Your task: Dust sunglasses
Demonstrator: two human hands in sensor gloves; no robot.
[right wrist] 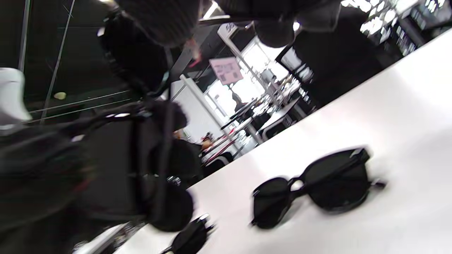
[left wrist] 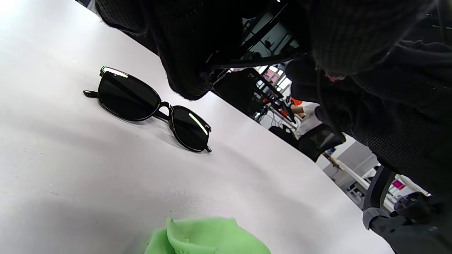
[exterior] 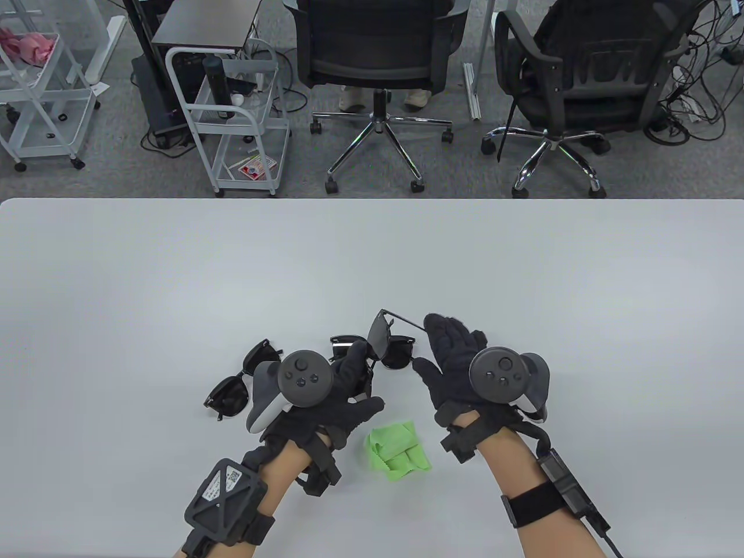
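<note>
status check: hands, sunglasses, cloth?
Left hand and right hand both gripping one pair of sunglasses, lifted. Green cloth on table, untouched. Two more pairs lying nearby, clear.

Far half of desk (exterior: 372, 256) bare, free passage. Near centre crowded: sunglasses (exterior: 232, 389) flat beside left hand (exterior: 325, 395), second pair (exterior: 401, 351) between hands, green cloth (exterior: 398, 453) lying in gap below. Right hand (exterior: 465, 372) flanks right.
</note>
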